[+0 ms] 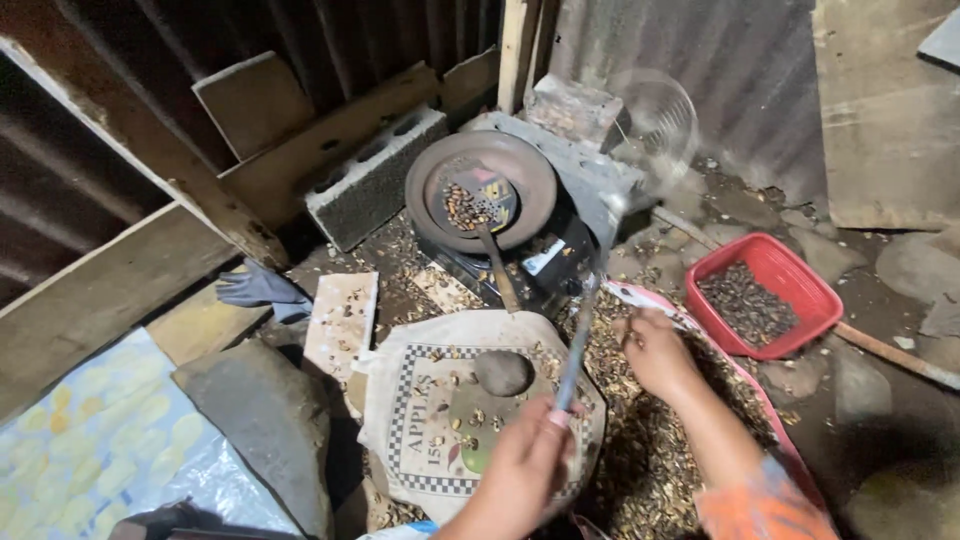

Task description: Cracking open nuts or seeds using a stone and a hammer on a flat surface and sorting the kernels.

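My left hand (522, 468) grips the thin handle of a long wire strainer (583, 330). Its round mesh bowl (655, 120) is raised and blurred in front of the metal wall. My right hand (655, 352) hovers with curled fingers over a heap of brown shells (640, 450) on a sheet, and I cannot tell whether it holds anything. A round dark pan (482, 190) sits on a stove with a slotted ladle (478, 205) full of small nuts. A red plastic basket (790, 270) of dark kernels stands to the right.
A printed cloth sack (440, 400) with a smooth stone (502, 372) and scattered shells lies in front of me. Concrete blocks (375, 180), wooden planks (110, 290), a flat rock (265, 420), a tile (342, 320) and a grey glove (258, 288) crowd the left. Corrugated metal walls stand behind.
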